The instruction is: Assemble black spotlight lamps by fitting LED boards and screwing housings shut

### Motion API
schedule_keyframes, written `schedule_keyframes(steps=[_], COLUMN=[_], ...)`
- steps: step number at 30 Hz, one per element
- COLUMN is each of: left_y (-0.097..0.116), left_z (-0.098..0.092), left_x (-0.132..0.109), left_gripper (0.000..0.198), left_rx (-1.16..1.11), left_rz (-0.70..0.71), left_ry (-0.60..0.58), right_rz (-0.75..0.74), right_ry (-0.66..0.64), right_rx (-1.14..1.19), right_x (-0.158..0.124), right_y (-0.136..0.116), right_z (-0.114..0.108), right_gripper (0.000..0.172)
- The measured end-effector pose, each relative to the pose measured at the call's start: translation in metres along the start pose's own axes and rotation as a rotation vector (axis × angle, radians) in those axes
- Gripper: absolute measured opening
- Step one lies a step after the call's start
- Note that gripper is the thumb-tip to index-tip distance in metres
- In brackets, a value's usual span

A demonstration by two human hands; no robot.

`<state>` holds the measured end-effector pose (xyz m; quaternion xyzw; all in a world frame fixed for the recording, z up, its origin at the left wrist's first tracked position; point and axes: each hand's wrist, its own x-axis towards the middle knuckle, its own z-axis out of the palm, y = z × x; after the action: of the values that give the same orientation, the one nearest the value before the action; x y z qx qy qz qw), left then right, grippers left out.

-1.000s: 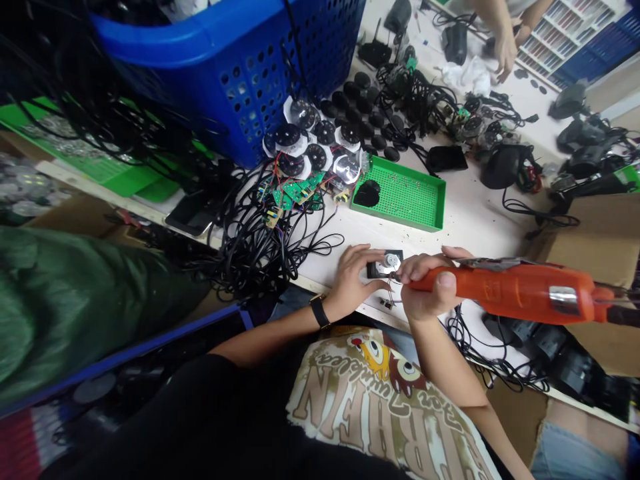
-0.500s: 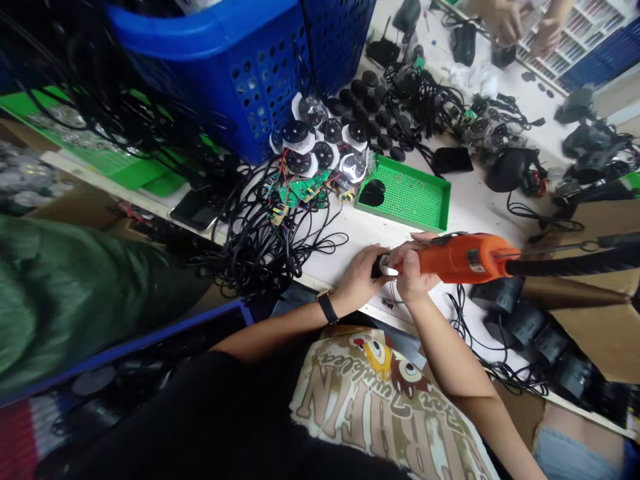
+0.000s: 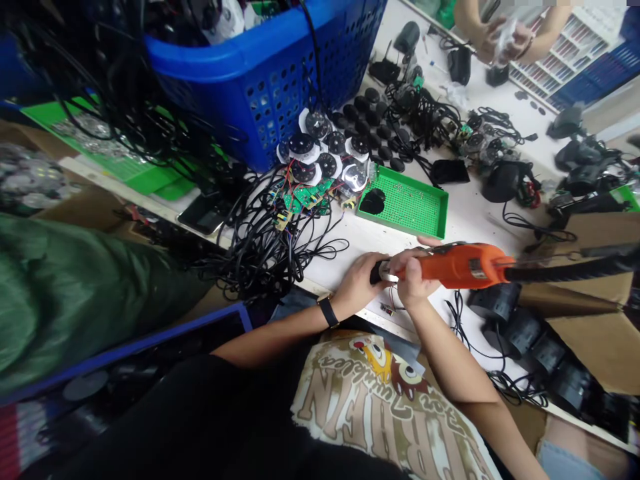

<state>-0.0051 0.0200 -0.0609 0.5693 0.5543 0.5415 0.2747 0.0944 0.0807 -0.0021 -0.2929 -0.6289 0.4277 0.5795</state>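
Note:
My right hand (image 3: 416, 279) is wrapped round an orange electric screwdriver (image 3: 463, 265), which lies nearly level with its cable running off to the right. The tool's front end points at a small black and white round part (image 3: 382, 272). That part is gripped by my left hand (image 3: 361, 280), close to the table's front edge. Thin wires lead down from it to a small circuit board (image 3: 387, 309) on the table. My fingers hide the screwdriver's tip. Just beyond my hands sits a green perforated tray (image 3: 425, 205) with small screws and black discs in it.
A blue basket (image 3: 215, 63) stands at the back left. Tangled black cables (image 3: 265, 243) and green circuit boards (image 3: 310, 195) lie left of the tray. Black housings (image 3: 520, 330) and a cardboard box (image 3: 595, 320) are at right. Across the table, another person's hands (image 3: 505, 40) hold something whitish.
The view has shifted slightly, so the basket and tray appear a little lower. My hands keep the same hold on the screwdriver and the round part. The other person's hands have moved closer together.

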Motion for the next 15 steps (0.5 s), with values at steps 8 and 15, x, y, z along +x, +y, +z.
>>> schedule_keyframes(steps=[8, 15], left_y=[-0.0006, 0.0014], left_z=[-0.0003, -0.0016], left_x=[-0.0019, -0.0008], left_gripper=[0.049, 0.049], left_rx=[0.054, 0.081], left_rz=[0.012, 0.022], left_ry=[-0.032, -0.031], right_rz=[-0.091, -0.044], right_ry=[0.154, 0.124], right_rx=[0.04, 0.036], right_x=[0.0059, 0.0047], right_y=[-0.0107, -0.0054], right_z=[0.0064, 0.006], right_gripper=[0.023, 0.025])
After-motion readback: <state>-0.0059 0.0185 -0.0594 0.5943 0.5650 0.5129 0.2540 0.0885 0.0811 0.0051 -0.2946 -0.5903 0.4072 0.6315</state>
